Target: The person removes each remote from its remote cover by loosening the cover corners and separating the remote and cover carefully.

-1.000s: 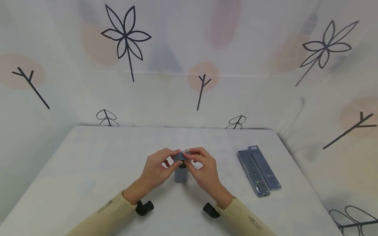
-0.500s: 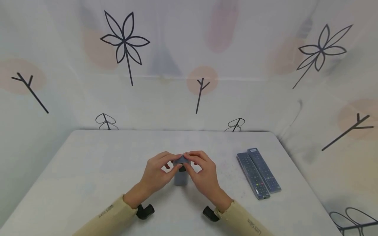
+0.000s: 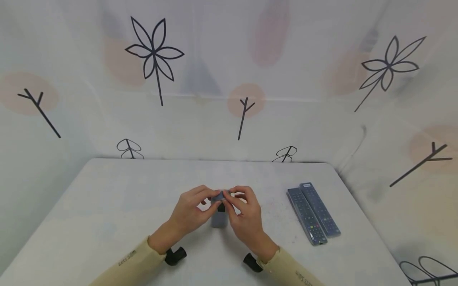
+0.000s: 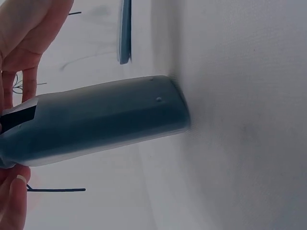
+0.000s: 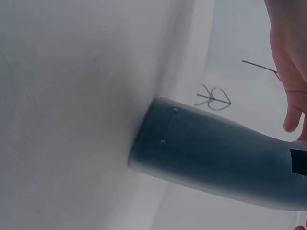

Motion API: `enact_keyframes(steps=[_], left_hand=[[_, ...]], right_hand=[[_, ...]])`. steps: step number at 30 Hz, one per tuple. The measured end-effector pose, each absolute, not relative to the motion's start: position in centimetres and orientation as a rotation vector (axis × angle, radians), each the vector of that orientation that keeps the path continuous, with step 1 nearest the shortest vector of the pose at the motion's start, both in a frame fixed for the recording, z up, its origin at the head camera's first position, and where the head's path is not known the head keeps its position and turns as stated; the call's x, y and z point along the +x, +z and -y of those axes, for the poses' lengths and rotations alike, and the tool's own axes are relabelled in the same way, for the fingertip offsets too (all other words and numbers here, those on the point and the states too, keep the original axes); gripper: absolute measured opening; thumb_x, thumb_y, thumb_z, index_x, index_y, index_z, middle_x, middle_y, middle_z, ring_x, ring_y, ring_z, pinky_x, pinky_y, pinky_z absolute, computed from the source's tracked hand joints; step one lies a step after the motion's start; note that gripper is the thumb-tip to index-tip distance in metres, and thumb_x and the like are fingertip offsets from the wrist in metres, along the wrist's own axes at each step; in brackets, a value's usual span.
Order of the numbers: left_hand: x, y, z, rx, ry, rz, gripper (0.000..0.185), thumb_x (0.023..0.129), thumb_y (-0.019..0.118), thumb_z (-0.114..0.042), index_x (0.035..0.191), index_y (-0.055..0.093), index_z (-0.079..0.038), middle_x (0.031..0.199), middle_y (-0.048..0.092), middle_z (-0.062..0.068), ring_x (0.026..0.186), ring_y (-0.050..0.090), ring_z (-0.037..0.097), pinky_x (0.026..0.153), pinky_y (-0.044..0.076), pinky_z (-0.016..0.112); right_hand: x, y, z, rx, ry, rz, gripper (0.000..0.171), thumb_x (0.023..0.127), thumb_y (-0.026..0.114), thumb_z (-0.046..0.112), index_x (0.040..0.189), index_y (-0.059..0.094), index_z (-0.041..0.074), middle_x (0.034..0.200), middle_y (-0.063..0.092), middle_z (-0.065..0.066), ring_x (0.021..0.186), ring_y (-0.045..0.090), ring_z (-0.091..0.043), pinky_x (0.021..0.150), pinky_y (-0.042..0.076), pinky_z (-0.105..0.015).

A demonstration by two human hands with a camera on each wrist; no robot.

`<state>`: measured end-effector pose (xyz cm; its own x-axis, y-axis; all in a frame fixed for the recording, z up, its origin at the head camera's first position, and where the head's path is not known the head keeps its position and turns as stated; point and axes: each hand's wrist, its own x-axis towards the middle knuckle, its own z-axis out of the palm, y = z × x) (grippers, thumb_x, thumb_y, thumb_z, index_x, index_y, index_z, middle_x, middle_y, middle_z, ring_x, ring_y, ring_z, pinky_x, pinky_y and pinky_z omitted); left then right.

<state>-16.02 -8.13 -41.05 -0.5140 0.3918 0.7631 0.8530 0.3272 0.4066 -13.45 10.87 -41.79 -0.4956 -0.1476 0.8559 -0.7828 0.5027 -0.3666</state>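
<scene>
Behind the white surface, a pale backdrop printed with dark plant outlines ran from left to right. At the near left, a cream sleeve reached in, with a short black tube at its cuff; a second black tube sat by the right cuff. Well to the right, a remote with coloured buttons lay slanted beside a second remote, both apart from the hands. Between the two hands, a blue-grey object stood on end, its foot against the surface, a black patch near its top. The left grip pinched its upper end from the left, and the right grip pinched the same end from the right, so fingers partly covered the top while the lower body showed beneath them.
</scene>
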Motion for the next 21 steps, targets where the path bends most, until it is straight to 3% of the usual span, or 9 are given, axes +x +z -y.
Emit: enact_keyframes(steps=[9,15,21], left_hand=[[-16.0,-40.4,7.9,-1.093,-0.82,1.986,0.033,0.077,0.084,-0.006,0.108,0.075,-0.006,0.116,0.068,0.007,0.105,0.061,0.023,0.078,0.056,0.03],[-16.0,-40.7,7.9,-1.128,-0.863,1.928,0.035,0.076,0.083,-0.002,0.11,0.074,-0.001,0.111,0.07,0.009,0.098,0.067,0.021,0.08,0.056,0.027],[-16.1,-40.9,8.0,-1.14,-0.915,1.921,0.035,0.077,0.083,-0.002,0.111,0.074,0.0,0.111,0.07,0.011,0.1,0.068,0.021,0.081,0.055,0.026]], right_hand=[[-13.6,-40.9,-11.3,0.779,0.84,1.949,0.024,0.078,0.079,-0.005,0.102,0.075,-0.004,0.1,0.064,-0.01,0.092,0.064,-0.023,0.072,0.056,-0.032],[-13.6,-40.4,-11.6,0.8,0.842,1.97,0.024,0.076,0.08,-0.008,0.098,0.076,-0.003,0.098,0.065,-0.009,0.09,0.066,-0.022,0.072,0.056,-0.026],[-13.5,-39.8,-12.0,0.794,0.856,2.026,0.021,0.077,0.08,-0.008,0.096,0.076,0.0,0.095,0.067,-0.008,0.086,0.067,-0.021,0.073,0.055,-0.027]])
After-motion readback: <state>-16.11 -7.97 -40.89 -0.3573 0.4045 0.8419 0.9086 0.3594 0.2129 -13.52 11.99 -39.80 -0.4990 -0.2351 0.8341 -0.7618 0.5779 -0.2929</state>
